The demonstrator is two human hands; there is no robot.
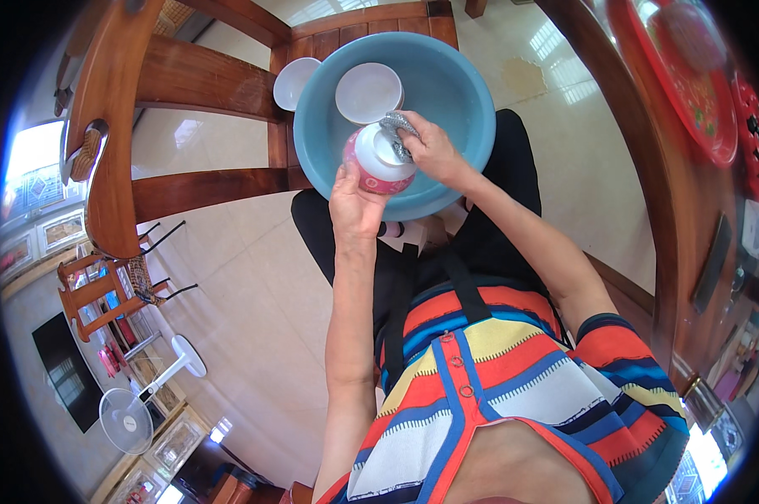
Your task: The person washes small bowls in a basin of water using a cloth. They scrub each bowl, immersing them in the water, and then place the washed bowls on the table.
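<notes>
A bowl [385,179] with a pink patterned outside and a white base is held bottom up over a blue basin [472,92]. My left hand [356,202] is closed round its near left side. Pinched in my right hand [438,156] is a grey, crumpled scrubbing cloth [394,133], pressed against the bowl's base. White bowls, apparently stacked, sit inside the basin, the top bowl [368,94] facing up. Another white bowl [296,83] rests just outside the basin's left rim.
The basin stands on a slatted wooden seat [329,42] between my knees. A wooden table edge [640,126] rises at the right, with a red tray [716,126] on it. A wooden chair frame [115,168] and a white fan [127,420] stand to the left.
</notes>
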